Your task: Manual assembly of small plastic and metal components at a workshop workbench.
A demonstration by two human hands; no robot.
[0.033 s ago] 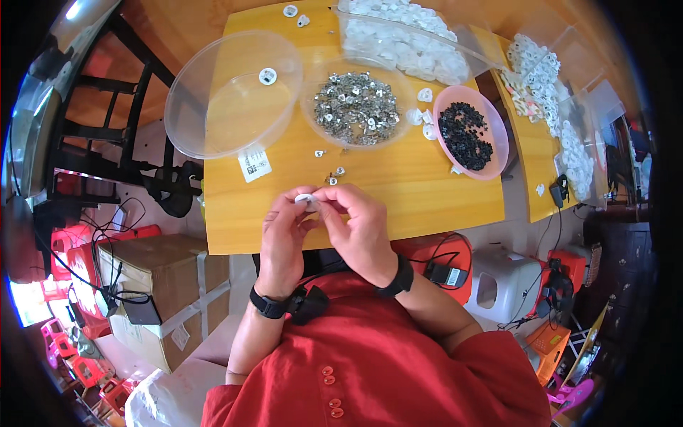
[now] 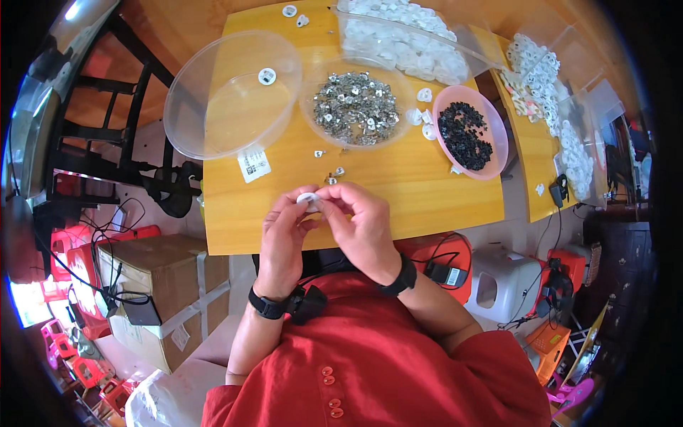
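A red shirt (image 2: 427, 356) with paired red buttons (image 2: 327, 371) accompanies black wristbands (image 2: 267, 307).

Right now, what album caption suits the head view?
Left hand and right hand pinch a small white piece at a yellow table, near metal parts and a pink bowl of black pieces.

Round pc (image 2: 308, 200) is wht, bits (image 2: 455, 128) blk, bowl (image 2: 499, 139) pink, tbl (image 2: 434, 203) yellow, shirt (image 2: 413, 349) red.

the right hand (image 2: 366, 226) and small white piece (image 2: 308, 200) have shifted slightly rightward.
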